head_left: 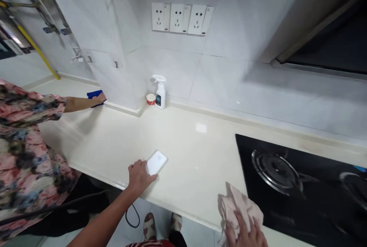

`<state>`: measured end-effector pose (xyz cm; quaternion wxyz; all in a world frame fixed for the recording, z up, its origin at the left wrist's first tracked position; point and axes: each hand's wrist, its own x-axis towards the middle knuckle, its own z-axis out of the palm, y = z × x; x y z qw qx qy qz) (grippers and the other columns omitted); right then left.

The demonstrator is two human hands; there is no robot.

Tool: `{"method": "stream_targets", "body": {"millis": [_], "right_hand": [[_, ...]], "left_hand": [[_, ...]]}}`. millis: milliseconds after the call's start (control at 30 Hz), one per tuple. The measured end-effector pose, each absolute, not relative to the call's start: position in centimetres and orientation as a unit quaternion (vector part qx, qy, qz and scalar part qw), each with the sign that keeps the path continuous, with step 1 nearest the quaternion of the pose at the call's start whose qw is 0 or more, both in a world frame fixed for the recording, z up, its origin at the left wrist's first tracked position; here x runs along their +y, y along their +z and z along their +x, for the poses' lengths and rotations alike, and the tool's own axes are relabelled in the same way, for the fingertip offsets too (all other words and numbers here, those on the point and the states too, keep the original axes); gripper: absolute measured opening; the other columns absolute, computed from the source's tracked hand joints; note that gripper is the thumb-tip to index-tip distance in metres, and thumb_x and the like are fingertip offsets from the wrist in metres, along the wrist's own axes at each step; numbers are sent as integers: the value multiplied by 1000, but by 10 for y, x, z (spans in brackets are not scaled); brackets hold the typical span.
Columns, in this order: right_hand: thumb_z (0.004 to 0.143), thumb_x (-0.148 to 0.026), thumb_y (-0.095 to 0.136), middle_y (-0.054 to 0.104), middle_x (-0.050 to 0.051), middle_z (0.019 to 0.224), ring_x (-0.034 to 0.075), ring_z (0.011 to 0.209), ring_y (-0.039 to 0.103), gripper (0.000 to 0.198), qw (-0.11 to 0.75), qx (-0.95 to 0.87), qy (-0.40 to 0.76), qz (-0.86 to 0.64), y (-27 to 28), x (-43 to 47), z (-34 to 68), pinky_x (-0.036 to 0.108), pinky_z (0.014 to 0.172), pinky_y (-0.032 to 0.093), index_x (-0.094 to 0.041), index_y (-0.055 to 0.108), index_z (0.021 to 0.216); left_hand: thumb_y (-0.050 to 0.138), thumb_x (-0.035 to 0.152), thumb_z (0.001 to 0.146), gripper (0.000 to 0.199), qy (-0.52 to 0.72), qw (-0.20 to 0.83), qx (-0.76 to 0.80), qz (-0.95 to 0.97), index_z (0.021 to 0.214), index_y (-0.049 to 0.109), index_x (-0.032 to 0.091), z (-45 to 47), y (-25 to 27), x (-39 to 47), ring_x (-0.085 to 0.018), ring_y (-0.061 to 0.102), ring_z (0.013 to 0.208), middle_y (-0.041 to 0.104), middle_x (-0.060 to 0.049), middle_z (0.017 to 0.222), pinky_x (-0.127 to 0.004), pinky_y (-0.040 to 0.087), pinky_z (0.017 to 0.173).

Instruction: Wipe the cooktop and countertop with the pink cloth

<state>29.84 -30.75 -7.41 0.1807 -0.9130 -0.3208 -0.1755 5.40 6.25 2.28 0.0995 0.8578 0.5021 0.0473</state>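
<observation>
My left hand grips the near end of a flat white phone-shaped object with thumb and fingers on either side, low over or on the cream countertop. Its exact kind I cannot make out. My right hand is closed on a crumpled pale pink cloth, by the counter's front edge and just left of the black gas hob. Part of the right hand is cut off by the lower frame edge.
A white spray bottle and a small red-and-white tub stand in the wall corner. Three sockets are on the wall. On the left, a co-worker's hand presses a blue cloth near the pillar. A range hood overhangs the right.
</observation>
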Motion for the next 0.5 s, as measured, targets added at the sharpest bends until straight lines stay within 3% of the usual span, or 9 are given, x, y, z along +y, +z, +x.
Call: {"method": "stream_targets", "body": {"millis": [167,300,400,500], "right_hand": [[93,-53,38,57,22,138,41,140,41,56,173,-305,-187,-918,-68,-295,292,61,108,36,-20,62,131],[93,-55,37,51,26,141,46,142,36,59,148,-312,-173,-922,-70,-286,275,67,105,34,-18,60,133],[89,-50,50,49,26,143,48,142,33,54,139,-412,-142,-889,-74,-256,235,66,103,34,-19,61,132],[81,-47,68,49,20,148,49,143,30,58,156,-526,-103,-830,-74,-205,176,66,107,30,-28,59,134]], "left_hand": [[70,53,77,57,17,86,497,863,118,63,14,67,28,67,-32,56,114,64,-17,118,-43,32,97],[70,54,77,60,1,90,487,869,121,61,13,72,33,77,-32,55,114,63,-17,118,-42,32,97],[69,54,78,61,-4,90,485,870,122,61,13,73,34,79,-32,55,114,62,-17,119,-43,32,97],[68,52,81,62,-9,87,483,871,128,57,14,72,36,73,-33,53,115,61,-17,121,-45,31,98]]}}
